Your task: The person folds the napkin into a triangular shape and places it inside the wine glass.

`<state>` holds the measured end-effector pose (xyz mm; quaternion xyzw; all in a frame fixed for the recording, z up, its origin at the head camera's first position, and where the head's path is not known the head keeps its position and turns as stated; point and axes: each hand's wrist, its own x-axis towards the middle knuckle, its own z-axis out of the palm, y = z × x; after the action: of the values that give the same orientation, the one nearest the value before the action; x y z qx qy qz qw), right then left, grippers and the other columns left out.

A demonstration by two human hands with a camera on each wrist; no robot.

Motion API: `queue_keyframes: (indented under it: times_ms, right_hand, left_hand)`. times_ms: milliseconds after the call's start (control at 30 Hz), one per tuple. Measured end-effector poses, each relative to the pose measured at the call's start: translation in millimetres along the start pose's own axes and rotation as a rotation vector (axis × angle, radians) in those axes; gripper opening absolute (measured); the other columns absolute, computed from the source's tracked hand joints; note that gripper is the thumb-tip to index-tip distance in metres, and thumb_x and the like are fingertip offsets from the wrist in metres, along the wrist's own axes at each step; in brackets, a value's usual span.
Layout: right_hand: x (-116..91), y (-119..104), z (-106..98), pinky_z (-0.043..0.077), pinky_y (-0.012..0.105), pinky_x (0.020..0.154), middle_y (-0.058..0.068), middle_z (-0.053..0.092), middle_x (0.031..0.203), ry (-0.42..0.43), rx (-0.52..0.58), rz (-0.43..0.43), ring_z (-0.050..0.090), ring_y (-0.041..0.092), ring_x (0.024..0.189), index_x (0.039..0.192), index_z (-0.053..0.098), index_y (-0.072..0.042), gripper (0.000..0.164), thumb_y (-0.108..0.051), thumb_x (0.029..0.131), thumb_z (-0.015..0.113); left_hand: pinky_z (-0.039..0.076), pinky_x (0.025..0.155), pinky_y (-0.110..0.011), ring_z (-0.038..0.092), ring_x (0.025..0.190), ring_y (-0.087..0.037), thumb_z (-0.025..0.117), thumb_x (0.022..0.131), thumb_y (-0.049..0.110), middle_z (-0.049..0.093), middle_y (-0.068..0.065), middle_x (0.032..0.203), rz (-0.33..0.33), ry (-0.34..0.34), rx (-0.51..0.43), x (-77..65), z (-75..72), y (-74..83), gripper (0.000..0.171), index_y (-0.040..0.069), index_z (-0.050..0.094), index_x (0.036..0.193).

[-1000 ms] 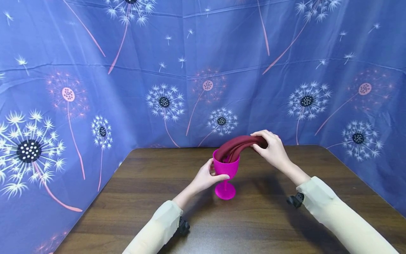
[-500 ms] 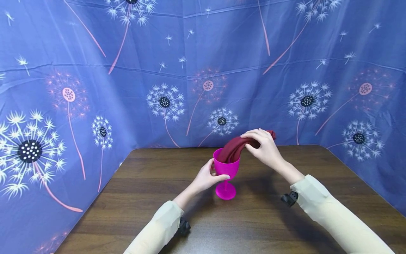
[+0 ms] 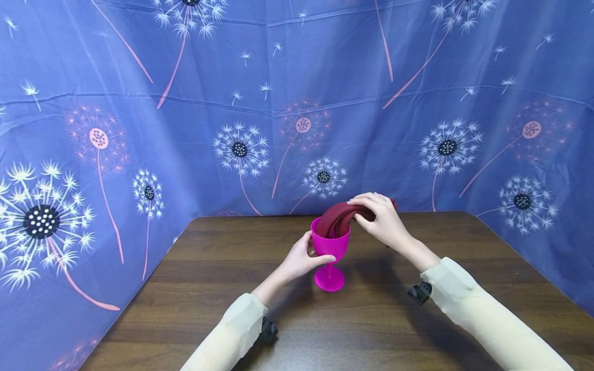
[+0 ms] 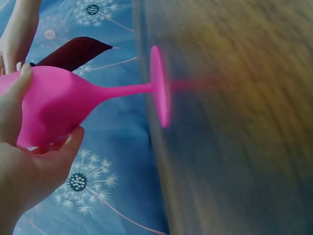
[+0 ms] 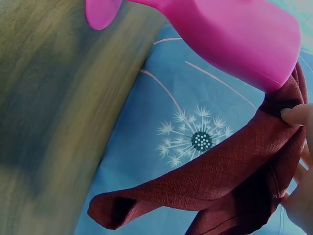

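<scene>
A bright pink goblet (image 3: 331, 249) stands upright over the middle of the wooden table, its foot low at the tabletop. My left hand (image 3: 300, 259) grips its bowl from the left, thumb across the near side. A dark red cloth (image 3: 335, 217) arches out of the bowl's mouth to the right. My right hand (image 3: 384, 220) pinches this cloth just above the rim, between the thumb and the fingers on top. In the right wrist view, the cloth's loose end (image 5: 210, 178) hangs beyond that hand. How much cloth lies inside the bowl is hidden.
The brown wooden table (image 3: 209, 319) reaches back to a blue curtain (image 3: 185, 139) printed with dandelions, which also covers the left and right sides. Small black devices (image 3: 419, 292) are worn at both sleeve cuffs.
My right hand has moved left along the cloth, closer to the goblet, and then slightly down. More of the cloth's end trails behind it. The left hand and goblet stay in place.
</scene>
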<state>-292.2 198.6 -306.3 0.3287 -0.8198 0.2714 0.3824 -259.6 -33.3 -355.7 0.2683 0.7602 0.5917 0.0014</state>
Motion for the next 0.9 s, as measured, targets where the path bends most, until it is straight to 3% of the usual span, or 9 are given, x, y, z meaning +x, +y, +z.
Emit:
queue_keyframes:
  times_ms: [200, 333, 467, 600, 767, 900]
  right_hand:
    - [-3, 1, 1, 0.034, 0.052, 0.088, 0.012, 0.059, 0.116, 0.036, -0.028, -0.038, 0.054, 0.032, 0.107, 0.108, 0.067, -0.008, 0.037, -0.002, 0.072, 0.074]
    - [-5, 1, 1, 0.034, 0.050, 0.084, 0.013, 0.056, 0.121, 0.066, -0.059, -0.044, 0.051, 0.033, 0.105, 0.111, 0.064, -0.009, 0.044, -0.002, 0.070, 0.076]
    - [-7, 1, 1, 0.033, 0.049, 0.084, 0.014, 0.055, 0.121, 0.085, -0.070, -0.051, 0.050, 0.033, 0.104, 0.110, 0.064, -0.009, 0.045, -0.003, 0.068, 0.078]
    - [-10, 1, 0, 0.033, 0.050, 0.083, 0.015, 0.056, 0.120, 0.093, -0.068, -0.071, 0.051, 0.034, 0.103, 0.109, 0.065, -0.009, 0.043, -0.003, 0.068, 0.078]
    - [-15, 3, -2, 0.034, 0.046, 0.079, 0.014, 0.058, 0.114, 0.124, -0.066, -0.124, 0.052, 0.032, 0.098, 0.106, 0.067, -0.008, 0.040, -0.002, 0.068, 0.077]
    - [-18, 3, -3, 0.034, 0.043, 0.077, 0.014, 0.060, 0.106, 0.163, -0.067, -0.166, 0.052, 0.031, 0.092, 0.102, 0.069, -0.006, 0.032, -0.003, 0.070, 0.075]
  left_hand:
    - [0.048, 0.095, -0.037, 0.055, 0.117, -0.033, 0.075, 0.077, 0.006, 0.044, -0.020, 0.138, 0.023, -0.010, 0.038, -2.6, -2.8, 13.6, 0.087, -0.003, 0.021, 0.145]
    - [0.045, 0.099, -0.040, 0.052, 0.120, -0.034, 0.073, 0.080, 0.008, 0.039, -0.021, 0.143, 0.016, 0.014, 0.044, 0.6, -6.5, 16.9, 0.089, -0.004, 0.015, 0.146]
    - [0.043, 0.100, -0.043, 0.050, 0.122, -0.035, 0.070, 0.082, 0.008, 0.041, -0.021, 0.141, 0.069, 0.060, 0.038, 11.6, -8.7, 6.5, 0.080, -0.002, 0.022, 0.145]
    - [0.043, 0.101, -0.044, 0.050, 0.122, -0.032, 0.070, 0.082, 0.012, 0.046, -0.017, 0.138, 0.163, 0.128, 0.094, 22.0, -10.0, -3.1, 0.068, 0.002, 0.035, 0.140]
    - [0.043, 0.100, -0.044, 0.048, 0.122, -0.027, 0.071, 0.083, 0.016, 0.049, -0.014, 0.131, 0.310, 0.212, 0.201, 30.8, -12.0, 4.0, 0.051, 0.003, 0.051, 0.128]
    - [0.045, 0.096, -0.041, 0.053, 0.113, -0.023, 0.069, 0.084, 0.018, 0.056, -0.012, 0.123, 0.368, 0.265, 0.288, 37.9, -13.0, 15.6, 0.042, 0.004, 0.057, 0.122]
